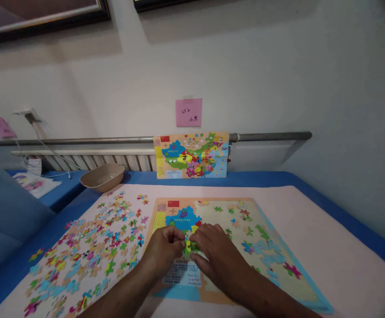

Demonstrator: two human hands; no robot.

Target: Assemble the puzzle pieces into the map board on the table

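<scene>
Over the left-centre of a partly filled map jigsaw board (208,282), my two hands meet at a yellow-and-green puzzle piece (188,245). My left hand (164,248) is closed in a pinch at the piece's left edge. From the other side, my right hand (217,252) grips it between thumb and fingers. The fingers partly hide the piece and the pieces around it. Just above them lies a joined blue section (182,217) of the map. Loose pieces, such as a magenta one (292,270), are scattered over the board's right part.
A wide spread of loose jigsaw pieces (89,256) covers the pink tabletop (314,238) at left. Behind it stands a beige basin (102,177). A finished map picture (192,157) leans against the pipe (272,136) and radiator at the wall.
</scene>
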